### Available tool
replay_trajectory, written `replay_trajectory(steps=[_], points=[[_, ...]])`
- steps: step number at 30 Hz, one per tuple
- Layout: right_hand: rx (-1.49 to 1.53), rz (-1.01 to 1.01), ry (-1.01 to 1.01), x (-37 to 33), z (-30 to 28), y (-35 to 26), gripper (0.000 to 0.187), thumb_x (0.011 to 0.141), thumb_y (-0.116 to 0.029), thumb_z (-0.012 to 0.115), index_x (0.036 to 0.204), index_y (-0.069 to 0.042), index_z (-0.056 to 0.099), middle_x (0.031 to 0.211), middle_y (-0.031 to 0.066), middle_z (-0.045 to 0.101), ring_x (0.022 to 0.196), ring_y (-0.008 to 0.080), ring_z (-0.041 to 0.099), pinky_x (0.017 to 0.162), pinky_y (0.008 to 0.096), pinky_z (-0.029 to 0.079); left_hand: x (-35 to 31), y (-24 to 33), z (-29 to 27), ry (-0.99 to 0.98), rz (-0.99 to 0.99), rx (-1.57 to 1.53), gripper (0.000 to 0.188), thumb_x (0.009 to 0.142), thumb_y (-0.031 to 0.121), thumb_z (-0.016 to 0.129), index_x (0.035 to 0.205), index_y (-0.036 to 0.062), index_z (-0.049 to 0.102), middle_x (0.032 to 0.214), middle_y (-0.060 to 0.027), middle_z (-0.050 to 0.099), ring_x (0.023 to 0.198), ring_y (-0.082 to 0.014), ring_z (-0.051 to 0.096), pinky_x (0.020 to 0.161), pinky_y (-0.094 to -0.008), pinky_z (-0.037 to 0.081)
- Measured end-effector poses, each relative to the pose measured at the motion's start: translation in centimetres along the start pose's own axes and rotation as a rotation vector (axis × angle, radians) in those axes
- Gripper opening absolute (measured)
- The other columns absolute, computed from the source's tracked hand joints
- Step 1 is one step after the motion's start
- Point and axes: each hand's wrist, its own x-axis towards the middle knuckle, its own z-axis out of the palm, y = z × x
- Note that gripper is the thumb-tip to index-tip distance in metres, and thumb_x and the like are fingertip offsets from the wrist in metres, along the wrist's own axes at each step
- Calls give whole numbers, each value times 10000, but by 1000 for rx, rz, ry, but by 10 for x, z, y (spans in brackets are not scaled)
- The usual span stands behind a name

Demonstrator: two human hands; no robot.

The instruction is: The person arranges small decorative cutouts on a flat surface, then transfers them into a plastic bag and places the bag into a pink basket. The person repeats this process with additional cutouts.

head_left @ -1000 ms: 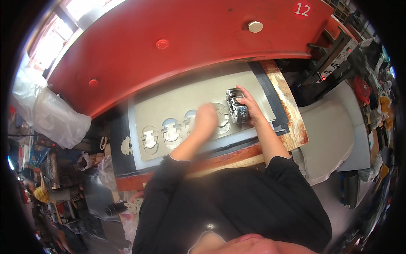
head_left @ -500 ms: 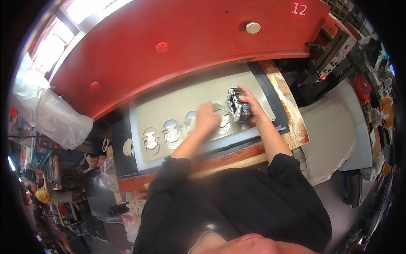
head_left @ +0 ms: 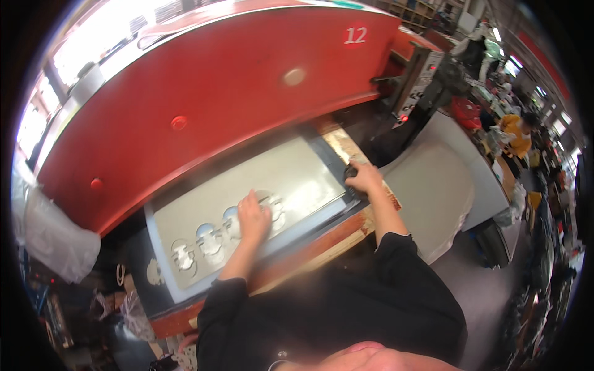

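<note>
A grey-beige sheet [head_left: 241, 167] lies on the red press's cutting board, with a row of cut-out shapes near its front edge. Over the cut-outs, toward the right end of the row, rests my left hand [head_left: 253, 219], fingers stretched out and slightly blurred; nothing shows in it. To its left is a cut-out [head_left: 184, 256] with pale pieces and openings. My right hand [head_left: 367, 178] grips a black cutting die [head_left: 352, 180] at the board's right side. The hand covers much of the die.
The red press beam [head_left: 223, 80] spans the far side. A control box with lit red buttons [head_left: 416, 93] stands to the right. More grey-beige material [head_left: 427, 191] hangs over a table there. Clear plastic [head_left: 59, 229] is at left. Another person in yellow [head_left: 516, 136] is far right.
My right hand has moved the cutting die off the sheet to the board's right edge. My left hand has stayed by the cut-outs, its fingers now lower. The view has turned rightward.
</note>
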Motion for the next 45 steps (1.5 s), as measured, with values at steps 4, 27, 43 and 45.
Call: replay_trajectory(steps=[4, 27, 43, 45], points=[[128, -183, 255, -1, 19, 15, 691, 658, -430, 698, 1309, -247, 554, 1292, 195, 530, 1181, 342, 516, 970, 401, 445, -1, 6, -4, 6, -22, -10, 598, 758, 92, 645, 1293, -75, 438, 1124, -236, 551, 1100, -401, 488, 976, -475, 382], [1777, 281, -549, -13, -9, -55, 77, 894, -133, 601, 889, -74, 551, 753, 28, 561, 621, 135, 549, 503, 237, 481, -1, 32, -56, -398, 148, -45, 795, 702, 497, 729, 1303, 25, 512, 1419, -235, 395, 1314, -415, 368, 1052, -536, 312], [1385, -272, -473, -33, 34, -143, 328, 887, -166, 639, 1169, -22, 554, 1114, 39, 587, 1036, 133, 545, 880, 258, 445, 70, -19, -77, -745, -560, -953, 524, 1029, 414, 304, 1173, 33, 634, 1148, -71, 649, 1000, -191, 566, 914, -320, 417], [1378, -260, -425, -38, 63, -160, 379, 869, -116, 643, 1209, 1, 522, 1158, 72, 562, 1063, 139, 536, 914, 275, 440, 79, -22, -83, -781, -557, -1054, 550, 1026, 430, 291, 1184, 26, 629, 1187, -71, 640, 951, -172, 566, 889, -311, 424]])
